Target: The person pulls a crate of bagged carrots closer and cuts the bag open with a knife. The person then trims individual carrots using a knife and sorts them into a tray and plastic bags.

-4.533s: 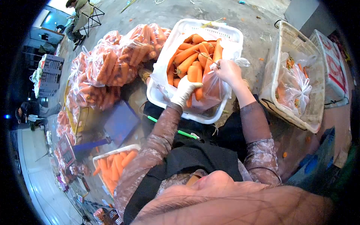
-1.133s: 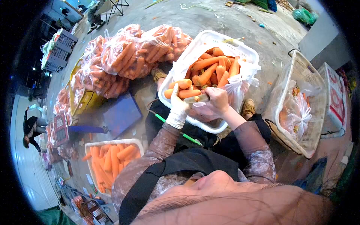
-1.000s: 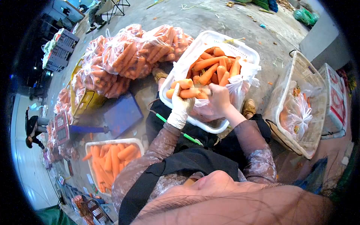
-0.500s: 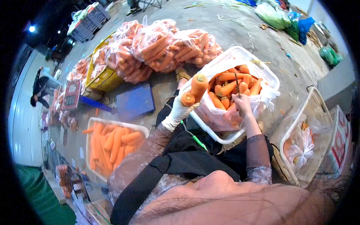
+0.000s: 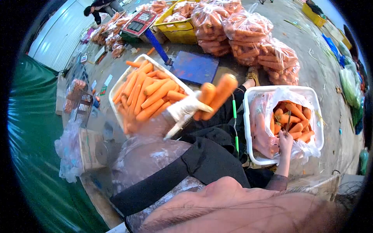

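Note:
My left hand (image 5: 188, 108), in a white glove, is closed around two carrots (image 5: 222, 93), blurred by motion. It is at the right edge of a white basket (image 5: 114, 87) piled with carrots (image 5: 145, 91). In my bare right hand (image 5: 285, 139) is a thin, dark-bladed knife (image 5: 288, 121), pointing up. That hand is over the near side of a second white basket (image 5: 248, 128), lined with a plastic bag (image 5: 262, 120). Loose carrots (image 5: 296, 111) lie in the bag's open mouth.
Clear bags of carrots (image 5: 248, 33) stand ahead, beside a yellow crate (image 5: 182, 33). A scale has a blue platform (image 5: 194, 68) and a red display (image 5: 139, 22). Another person (image 5: 101, 7) bends at the far left. A green tarp (image 5: 33, 128) covers the left side.
My left hand has swung left with the two carrots, from beside the bag-lined basket to the carrot-filled one. My view has turned left. The right hand still holds the knife over the bag.

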A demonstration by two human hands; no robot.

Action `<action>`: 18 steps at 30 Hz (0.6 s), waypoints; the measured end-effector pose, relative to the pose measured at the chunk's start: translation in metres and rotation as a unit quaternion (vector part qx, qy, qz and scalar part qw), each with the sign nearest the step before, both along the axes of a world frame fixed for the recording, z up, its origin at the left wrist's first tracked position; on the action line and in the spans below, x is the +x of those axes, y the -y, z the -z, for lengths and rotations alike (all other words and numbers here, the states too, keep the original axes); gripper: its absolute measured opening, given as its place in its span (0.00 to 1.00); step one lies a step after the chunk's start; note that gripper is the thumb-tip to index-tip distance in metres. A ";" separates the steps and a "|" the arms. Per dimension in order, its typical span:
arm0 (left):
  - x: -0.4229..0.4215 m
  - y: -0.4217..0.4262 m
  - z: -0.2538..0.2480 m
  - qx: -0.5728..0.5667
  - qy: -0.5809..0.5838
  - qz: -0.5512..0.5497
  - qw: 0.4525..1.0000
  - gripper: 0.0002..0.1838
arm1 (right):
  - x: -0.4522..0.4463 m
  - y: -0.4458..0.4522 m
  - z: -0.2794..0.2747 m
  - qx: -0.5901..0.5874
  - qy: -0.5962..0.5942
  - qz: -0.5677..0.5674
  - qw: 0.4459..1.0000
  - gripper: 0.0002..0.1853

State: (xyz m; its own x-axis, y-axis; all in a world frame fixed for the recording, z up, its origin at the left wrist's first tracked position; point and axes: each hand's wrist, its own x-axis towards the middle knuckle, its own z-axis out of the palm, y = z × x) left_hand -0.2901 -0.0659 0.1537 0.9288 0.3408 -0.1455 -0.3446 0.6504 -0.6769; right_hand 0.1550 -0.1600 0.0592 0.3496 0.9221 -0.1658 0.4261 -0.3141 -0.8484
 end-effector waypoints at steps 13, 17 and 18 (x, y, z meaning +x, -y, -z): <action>-0.323 -0.024 -0.092 -0.237 0.917 -0.264 0.185 0.26 | 0.019 0.010 0.010 -0.039 0.074 0.013 0.996 0.14; -0.389 -0.018 -0.062 -0.106 0.934 -0.301 0.159 0.21 | 0.076 0.022 0.079 0.005 -0.016 0.053 0.998 0.13; -0.393 -0.013 -0.059 -0.075 0.941 -0.295 0.148 0.21 | 0.068 0.024 0.065 0.001 -0.011 0.049 0.999 0.13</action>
